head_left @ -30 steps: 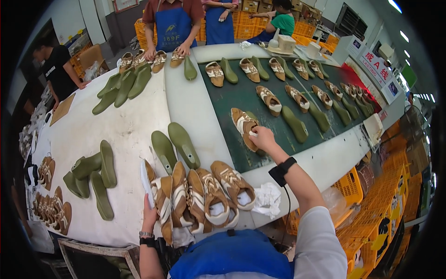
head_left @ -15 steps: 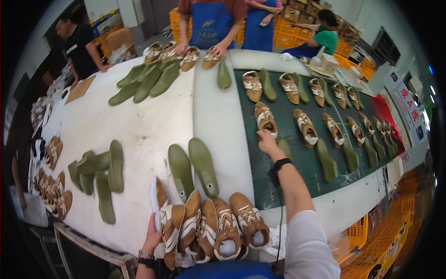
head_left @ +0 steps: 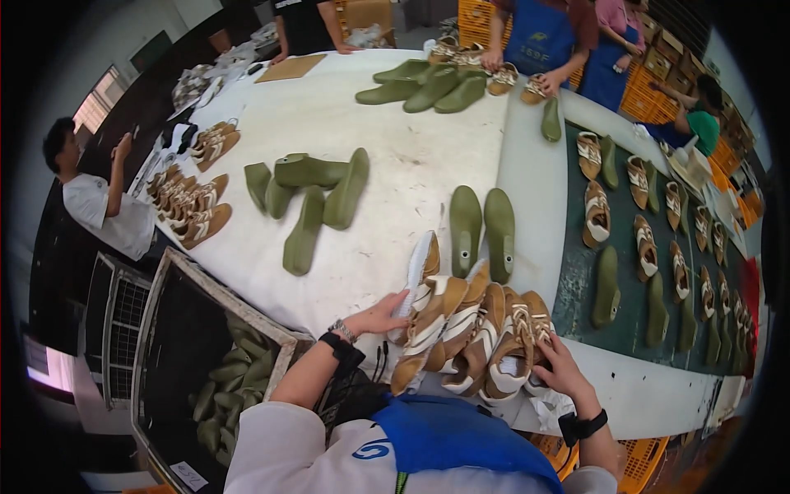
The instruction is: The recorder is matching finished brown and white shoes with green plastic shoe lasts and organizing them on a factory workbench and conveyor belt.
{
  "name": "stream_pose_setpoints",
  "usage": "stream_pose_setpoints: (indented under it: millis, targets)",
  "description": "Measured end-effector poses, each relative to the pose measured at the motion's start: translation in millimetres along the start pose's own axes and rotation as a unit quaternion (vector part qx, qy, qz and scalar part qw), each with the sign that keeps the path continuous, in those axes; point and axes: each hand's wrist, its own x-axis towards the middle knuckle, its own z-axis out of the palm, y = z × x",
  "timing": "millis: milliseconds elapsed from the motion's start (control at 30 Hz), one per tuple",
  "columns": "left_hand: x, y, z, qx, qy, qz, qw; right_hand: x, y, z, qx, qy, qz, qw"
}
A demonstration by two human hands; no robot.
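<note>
A tight row of brown-and-white lace-up sneakers (head_left: pixel 487 329) stands at the table's near edge, right in front of me. My left hand (head_left: pixel 380 314) presses against the pale sole of the leftmost sneaker (head_left: pixel 415 276), which is tipped on its side. At the other end of the row, my right hand (head_left: pixel 565 369) has its fingers on the heel part of the rightmost sneaker (head_left: pixel 536 317). Between them the row is clasped from both sides. Just beyond lie two green shoe lasts (head_left: pixel 499 226), side by side, toes pointing away.
More lasts (head_left: pixel 346 193) lie on the white table, left of centre. Sneakers and lasts line a green mat (head_left: pixel 625 284) at right. A bin (head_left: pixel 284 362) of lasts stands lower left. More sneakers (head_left: pixel 193 202) sit at the left edge. Across the table, an aproned person (head_left: pixel 539 41) handles sneakers.
My right hand has left a sneaker on the green mat and come to the near row's right end. The view has swung left, bringing the bin of lasts into sight.
</note>
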Motion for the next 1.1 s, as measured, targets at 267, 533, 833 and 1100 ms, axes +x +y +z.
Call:
stream_pose_setpoints:
  millis: [267, 533, 833, 1100]
  targets:
    - [35, -69, -149, 0.086, 0.317, -0.138, 0.934, -10, -6, 21, 0.05, 0.09, 0.14, 0.985]
    - [95, -133, -195, 0.15, 0.4, -0.201, 0.882, 45, -12, -29, -0.035, 0.071, 0.109, 0.991]
    - [114, -79, -163, 0.151, 0.382, -0.23, 0.882, 219, -16, -35, -0.118, -0.088, 0.194, 0.97]
    - [115, 21, -123, 0.423, 0.292, 0.004, 0.858, 292, -49, -4, -0.094, -0.07, 0.244, 0.963]
